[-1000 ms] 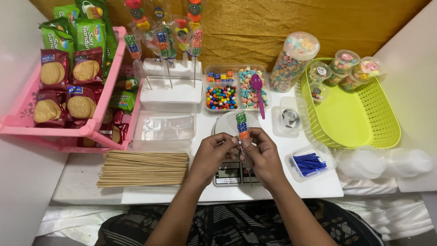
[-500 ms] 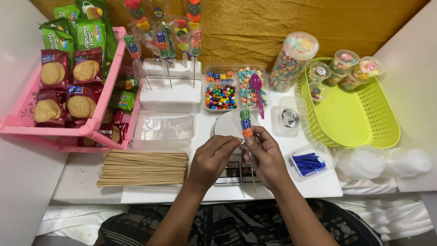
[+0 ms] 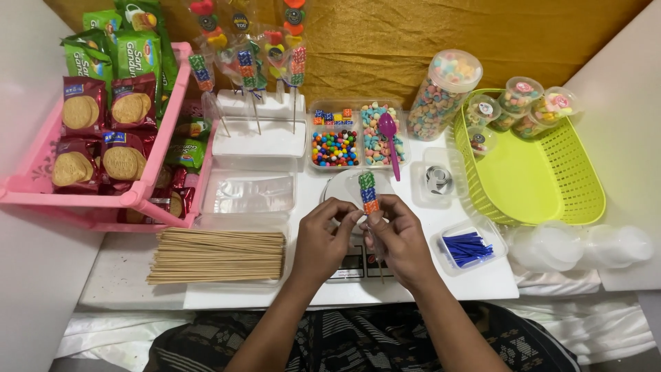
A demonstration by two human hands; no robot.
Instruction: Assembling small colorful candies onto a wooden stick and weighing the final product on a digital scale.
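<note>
A wooden skewer with green, blue and orange candy cubes (image 3: 368,191) stands upright between both my hands over a small scale (image 3: 358,263). My left hand (image 3: 325,238) pinches the skewer just under the cubes. My right hand (image 3: 399,238) grips the stick lower down; its bare end pokes out below. A divided clear tray of mixed candies (image 3: 352,136) with a purple spoon (image 3: 390,138) lies just beyond my hands.
A pile of bare skewers (image 3: 217,255) lies at the left. Finished wrapped candy skewers (image 3: 248,62) stand in a white holder. A pink rack of biscuit packs (image 3: 103,138) is far left. At the right: a lime basket (image 3: 537,172), candy jars (image 3: 444,89), blue twist ties (image 3: 467,248).
Both hands have kept hold of the candy skewer and shifted slightly along it; the skewer stays upright in about the same spot.
</note>
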